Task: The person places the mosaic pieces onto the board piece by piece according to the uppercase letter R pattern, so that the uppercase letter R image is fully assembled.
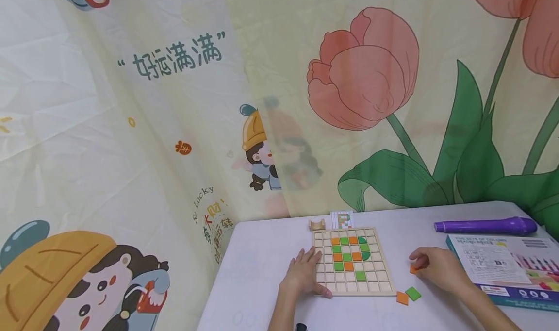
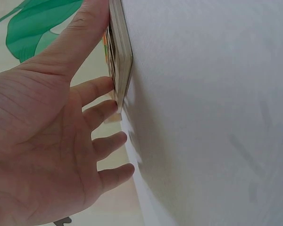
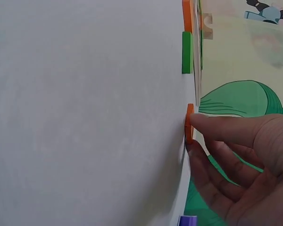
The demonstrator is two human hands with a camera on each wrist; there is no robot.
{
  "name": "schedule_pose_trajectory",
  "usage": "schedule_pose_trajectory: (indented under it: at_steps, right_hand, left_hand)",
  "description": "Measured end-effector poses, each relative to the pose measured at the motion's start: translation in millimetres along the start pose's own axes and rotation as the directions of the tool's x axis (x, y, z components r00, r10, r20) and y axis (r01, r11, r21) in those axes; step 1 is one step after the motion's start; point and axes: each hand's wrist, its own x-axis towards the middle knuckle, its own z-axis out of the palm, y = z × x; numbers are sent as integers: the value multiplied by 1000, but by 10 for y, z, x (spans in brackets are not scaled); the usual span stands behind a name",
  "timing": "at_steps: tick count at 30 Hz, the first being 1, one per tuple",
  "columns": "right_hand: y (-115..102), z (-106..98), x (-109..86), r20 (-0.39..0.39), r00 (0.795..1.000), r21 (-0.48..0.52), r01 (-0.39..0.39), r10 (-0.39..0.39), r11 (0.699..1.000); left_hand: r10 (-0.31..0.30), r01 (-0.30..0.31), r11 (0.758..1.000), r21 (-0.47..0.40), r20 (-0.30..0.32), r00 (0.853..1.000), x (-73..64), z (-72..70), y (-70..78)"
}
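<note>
A wooden grid board [image 1: 379, 272] lies on the table with green and orange tiles set in some of its squares, two of the green ones rounded. My left hand [image 1: 301, 272] rests against its left side, the thumb along the near edge. Seen from the left wrist, the fingers of the left hand [image 2: 52, 136] are spread and fairly straight beside the board [image 2: 122, 52]. To the board's right, my right hand [image 1: 441, 268] pinches an orange tile [image 3: 189, 125] between thumb and fingers, at the tabletop. A loose orange tile [image 1: 402, 298] and a green tile [image 1: 412, 293] lie near the board's right corner.
Behind the board stand a small wooden holder [image 1: 317, 224] and a pattern card [image 1: 342, 219]. A purple marker-shaped tube [image 1: 485, 225] lies at the back right, beyond a flat printed box [image 1: 498, 263]. A printed curtain [image 1: 174, 103] hangs behind the table.
</note>
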Motion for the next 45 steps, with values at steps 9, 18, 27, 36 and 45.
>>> schedule_pose_trajectory:
  at_steps: [9,18,27,36,45]
  right_hand:
    - [-80,38,13,6,1000,28,0,0,1000]
    - [-270,109,52,42,999,104,-18,14,994]
    - [-432,232,108,159,986,193,13,-44,981]
    - [-527,348,144,206,971,254,64,-119,965]
    - [-577,487,175,248,958,301,62,-141,951]
  left_hand:
    - [17,-17,1000,9,-9,1000,-14,-21,-7]
    - [11,-11,1000,3,-14,1000,-21,-28,-15]
    - [8,-8,1000,22,-5,1000,0,12,-27]
    - [13,-13,1000,11,-18,1000,-33,-20,1]
    - [17,-16,1000,9,-20,1000,-43,-38,8]
